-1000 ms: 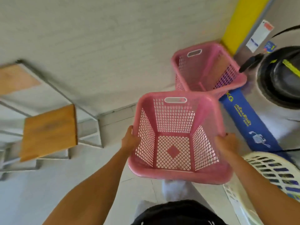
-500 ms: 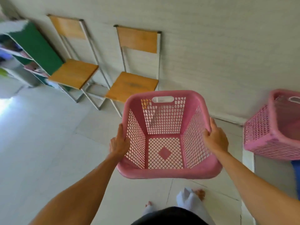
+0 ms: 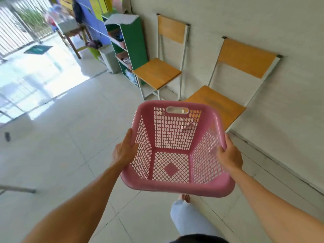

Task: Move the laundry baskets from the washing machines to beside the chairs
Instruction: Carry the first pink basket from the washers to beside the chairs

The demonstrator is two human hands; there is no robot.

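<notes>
Two hands (image 3: 124,151) gripping pink basket (image 3: 177,185)

Bright doorway (image 3: 26,71) glare, blurred, bowed edges

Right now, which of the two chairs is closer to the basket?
The right-hand chair: its seat sits just behind the pink basket; the other chair stands farther off, by the green shelf.

A single wide-angle head-worn camera looks forward and steeply down over the wearer's arms, close enough that a pink basket (image 3: 177,148) fills the centre. Two wooden chairs (image 3: 158,72) stand against the wall at 12 to 1 o'clock, a bright doorway at 10 o'clock, tiled floor (image 3: 57,146) from 7 to 9.
</notes>
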